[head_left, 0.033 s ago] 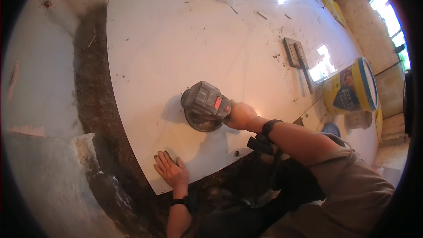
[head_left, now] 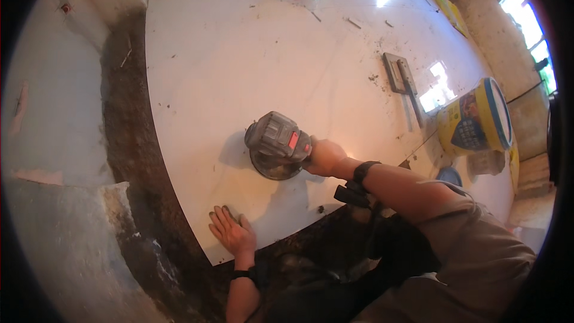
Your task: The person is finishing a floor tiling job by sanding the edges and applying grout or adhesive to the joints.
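A dark power tool (head_left: 276, 137) with red bits sits on a big white tile (head_left: 197, 78), up and to the right of the left hand (head_left: 235, 232). The right hand (head_left: 327, 157) is wrapped around the tool's handle. The left hand holds nothing; it lies flat, fingers spread, on the tile near its corner.

The tile could crack or tip if someone pushes too hard by that corner, because a strip of brown dirt (head_left: 125, 125) runs along the edge and may not hold it up well. The tool might scratch the tile if hard crumbs (head_left: 373, 78) got under it. It could also slide if the right hand let its grip go loose.

Farther right is a yellow and blue bucket (head_left: 469, 122). Nobody can tell from here what is in it, or if a lid is on. A blue round thing (head_left: 448, 176) is near it, maybe a bowl or lid. A flat trowel (head_left: 396, 73) lies up past the tool.
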Demonstrator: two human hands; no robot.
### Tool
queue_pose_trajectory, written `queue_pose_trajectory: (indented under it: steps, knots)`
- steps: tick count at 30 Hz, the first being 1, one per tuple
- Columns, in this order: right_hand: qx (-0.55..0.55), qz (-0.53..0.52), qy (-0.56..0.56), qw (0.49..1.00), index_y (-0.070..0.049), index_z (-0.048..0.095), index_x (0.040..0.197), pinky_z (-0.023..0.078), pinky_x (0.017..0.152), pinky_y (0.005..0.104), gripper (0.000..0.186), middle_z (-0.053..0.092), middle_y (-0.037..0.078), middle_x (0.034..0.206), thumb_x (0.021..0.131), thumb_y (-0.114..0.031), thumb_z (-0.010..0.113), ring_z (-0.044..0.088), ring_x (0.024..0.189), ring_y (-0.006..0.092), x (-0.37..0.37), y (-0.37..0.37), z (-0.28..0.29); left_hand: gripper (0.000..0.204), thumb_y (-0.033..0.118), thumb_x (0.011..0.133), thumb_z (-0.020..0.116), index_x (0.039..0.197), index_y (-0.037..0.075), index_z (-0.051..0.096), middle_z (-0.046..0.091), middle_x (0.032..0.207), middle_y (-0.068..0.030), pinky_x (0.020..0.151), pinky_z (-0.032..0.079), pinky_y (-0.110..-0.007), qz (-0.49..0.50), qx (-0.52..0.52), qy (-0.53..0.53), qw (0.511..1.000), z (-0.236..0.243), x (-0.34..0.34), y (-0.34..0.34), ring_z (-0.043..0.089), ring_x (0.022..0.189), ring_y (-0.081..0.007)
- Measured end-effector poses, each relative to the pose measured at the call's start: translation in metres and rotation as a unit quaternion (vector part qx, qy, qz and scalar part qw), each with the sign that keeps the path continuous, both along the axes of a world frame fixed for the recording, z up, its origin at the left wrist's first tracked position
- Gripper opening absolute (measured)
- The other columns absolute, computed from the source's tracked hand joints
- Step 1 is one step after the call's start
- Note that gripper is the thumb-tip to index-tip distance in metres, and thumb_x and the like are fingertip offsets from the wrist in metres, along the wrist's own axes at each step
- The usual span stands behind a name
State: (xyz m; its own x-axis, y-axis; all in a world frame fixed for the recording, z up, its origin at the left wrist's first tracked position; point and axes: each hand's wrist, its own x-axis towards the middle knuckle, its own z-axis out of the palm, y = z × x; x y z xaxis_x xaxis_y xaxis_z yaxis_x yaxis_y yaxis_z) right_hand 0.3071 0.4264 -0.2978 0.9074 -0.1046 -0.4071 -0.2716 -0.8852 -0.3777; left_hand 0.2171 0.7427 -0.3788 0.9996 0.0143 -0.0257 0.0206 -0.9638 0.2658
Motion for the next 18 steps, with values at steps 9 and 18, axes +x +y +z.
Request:
queue_pose_trajectory:
  steps: [9, 18]
  knots:
    - [0.108, 0.104, -0.012, 0.989, 0.004, 0.056, 0.110, 0.053, 0.083, 0.0471, 0.073, 0.067, 0.026, 0.098, 0.070, -0.053, 0.080, 0.065, 0.096, 0.0439, 0.014, -0.020, 0.021, 0.060, 0.030, 0.096, 0.049, 0.144, -0.005, 0.041, 0.029, 0.158, -0.0176, 0.120, 0.013, -0.051, -0.005, -0.010, 0.013, 1.000, -0.004, -0.002, 0.004, 0.021, 0.147, -0.0372]
    - [0.024, 0.167, -0.007, 0.986, -0.005, 0.056, 0.105, 0.052, 0.072, 0.0517, 0.046, 0.067, 0.022, 0.084, 0.080, -0.040, 0.071, 0.065, 0.082, 0.0440, -0.025, -0.145, 0.037, 0.060, 0.024, 0.098, 0.048, 0.148, -0.005, 0.033, 0.027, 0.159, -0.0182, 0.120, 0.011, -0.050, 0.023, 0.038, 0.060, 0.997, -0.005, -0.003, -0.003, 0.020, 0.148, -0.0366]
